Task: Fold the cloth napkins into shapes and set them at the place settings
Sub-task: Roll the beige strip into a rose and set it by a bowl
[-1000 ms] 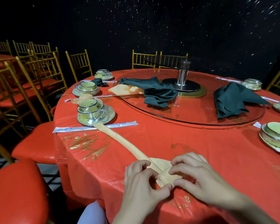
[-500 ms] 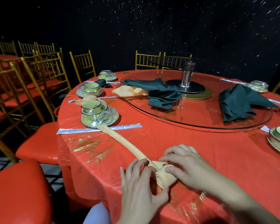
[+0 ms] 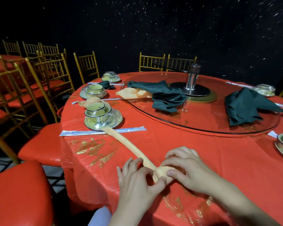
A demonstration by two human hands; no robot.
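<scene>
Two hands are working at the lower middle of the frame, in the head view, on a red tablecloth [image 3: 194,144]. The orange napkin [image 3: 129,145] is lying as a long rolled strip; it is running from the lower middle up and left to a plastic-wrapped bowl set [image 3: 99,115], crossing a chopstick packet [image 3: 82,132]. Its near end is wound into a small coil. The right hand [image 3: 193,174] is pinching this coil narrowly between thumb and forefinger. The left hand [image 3: 136,183] is laying almost straight fingers over the strip, and its thumb tip is pressing against the coil. Left of centre, behind the bowl set, a finished orange rosette [image 3: 93,100] is sitting. Dark green napkins [image 3: 167,95] are lying on the glass turntable [image 3: 203,130] at centre right.
</scene>
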